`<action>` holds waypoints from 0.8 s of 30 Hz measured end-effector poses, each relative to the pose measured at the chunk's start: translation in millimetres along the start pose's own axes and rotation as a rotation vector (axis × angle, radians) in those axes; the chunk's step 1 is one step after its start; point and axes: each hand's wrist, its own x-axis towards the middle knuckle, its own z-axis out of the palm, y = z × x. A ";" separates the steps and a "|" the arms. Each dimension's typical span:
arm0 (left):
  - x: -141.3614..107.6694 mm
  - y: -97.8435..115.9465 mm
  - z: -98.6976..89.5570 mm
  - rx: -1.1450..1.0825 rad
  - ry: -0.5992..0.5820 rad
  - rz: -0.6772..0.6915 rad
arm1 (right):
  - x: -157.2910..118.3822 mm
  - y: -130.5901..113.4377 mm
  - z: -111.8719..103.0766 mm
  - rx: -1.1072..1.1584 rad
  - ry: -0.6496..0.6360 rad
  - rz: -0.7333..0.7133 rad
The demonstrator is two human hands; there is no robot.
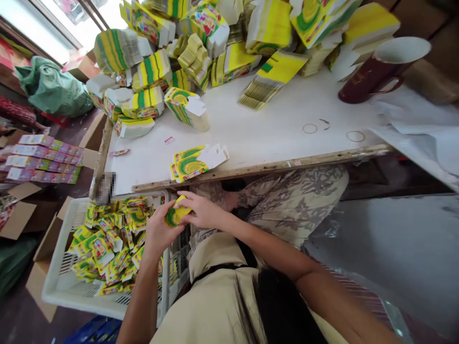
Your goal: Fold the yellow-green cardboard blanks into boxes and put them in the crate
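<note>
Above the inner edge of the crate, both of my hands grip one small yellow and green carton (174, 215). My left hand (158, 229) clasps it from the left, with the thumb along its lower side. My right hand (201, 210) pinches its right end. Its far side is hidden by my fingers. A few flattened cartons (195, 162) lie fanned at the table's front edge, just beyond my hands. Below and to the left, a white plastic crate (57, 286) holds many yellow and green cartons (103, 248) in a loose heap.
Stacks of flat cartons (150, 71) crowd the back of the white table (258, 129). A dark red mug (373, 71) stands at the right, near rubber bands (355, 136). Pink boxes (43, 157), open cardboard boxes (21, 215) and a green sack (53, 86) are at the left.
</note>
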 end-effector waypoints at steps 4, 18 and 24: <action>4.7 2.4 -9.3 -0.017 -0.041 0.003 | -7.0 -2.0 -10.3 -0.056 -0.047 -0.013; -13.5 3.6 -2.6 0.000 -0.059 -0.021 | -10.6 -1.5 6.9 -0.017 0.040 -0.027; -57.2 -82.5 -32.6 0.502 0.099 -0.622 | 9.9 5.3 -50.9 -0.443 0.290 -0.050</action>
